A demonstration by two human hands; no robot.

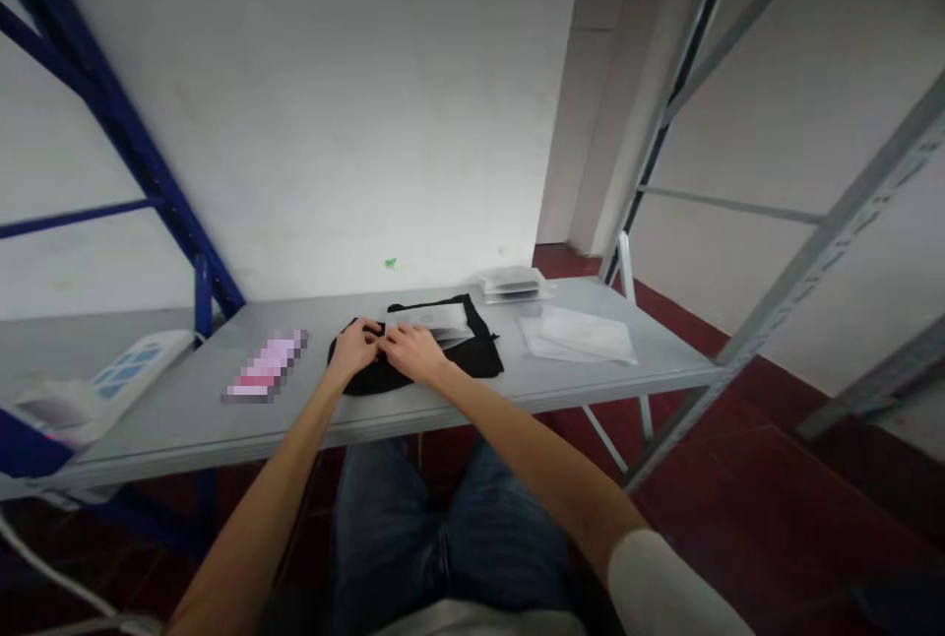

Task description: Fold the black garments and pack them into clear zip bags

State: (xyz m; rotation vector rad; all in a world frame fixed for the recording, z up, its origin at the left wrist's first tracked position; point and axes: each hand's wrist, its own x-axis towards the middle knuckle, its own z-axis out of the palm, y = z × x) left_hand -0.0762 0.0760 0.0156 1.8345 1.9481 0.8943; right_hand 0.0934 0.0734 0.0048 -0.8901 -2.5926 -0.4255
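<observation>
A piece of black cloth [476, 357], perhaps a garment, lies folded and uneven on the grey tabletop. On top of it rests a flat whitish packet [432, 318] with a faint round mark. My left hand [354, 350] is at the cloth's left part, fingers bent and closed on the fabric. Beside it, my right hand [413, 352] reaches over the near edge of the packet, with its fingertips pinching the cloth close to the left fingertips. The fingertips almost meet, and what lies under them is partly hidden.
Right of the cloth lie flat translucent bags [580, 333]. A stack of whitish packets [513, 284] stands by the wall. A pixelated phone-like item [267, 367] and a white power strip [140, 375] are at left. Blue [140, 144] and grey posts [834, 232] flank the table [546, 390].
</observation>
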